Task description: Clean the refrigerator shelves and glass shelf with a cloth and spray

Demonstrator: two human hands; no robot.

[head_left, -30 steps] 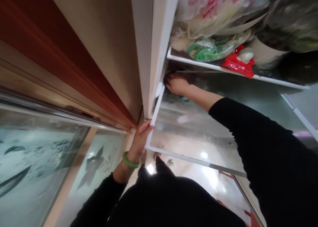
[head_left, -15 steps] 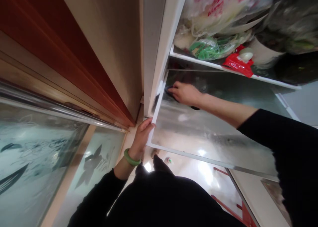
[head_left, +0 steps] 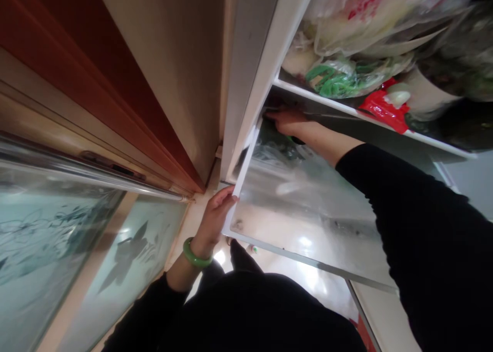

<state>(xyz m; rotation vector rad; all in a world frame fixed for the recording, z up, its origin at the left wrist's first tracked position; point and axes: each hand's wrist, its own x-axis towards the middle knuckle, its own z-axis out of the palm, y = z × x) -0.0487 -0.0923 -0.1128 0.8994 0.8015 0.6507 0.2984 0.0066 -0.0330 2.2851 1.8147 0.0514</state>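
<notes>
My left hand [head_left: 216, 213], with a green bangle [head_left: 197, 253] on its wrist, grips the white front left corner of a glass refrigerator shelf [head_left: 277, 203], thumb on the rim. The glass is see-through and shows streaks and reflections. My right hand [head_left: 287, 122] reaches deep over the shelf to its back left corner, below the upper shelf. Its fingers are bent down and partly lost in shadow. Something dark shows under the palm and wrist; what it is I cannot make out.
On the upper shelf [head_left: 339, 103] lie a bag of green vegetables [head_left: 339, 80], a red plastic bag [head_left: 385, 108] with a pale egg-like thing [head_left: 398, 96], and a white bowl [head_left: 431, 95]. A wooden door frame [head_left: 154, 105] and a patterned glass door [head_left: 57, 270] stand on the left.
My right hand has moved farther back over the shelf, toward its rear left corner. My left hand keeps its grip on the shelf's corner. The view has shifted slightly.
</notes>
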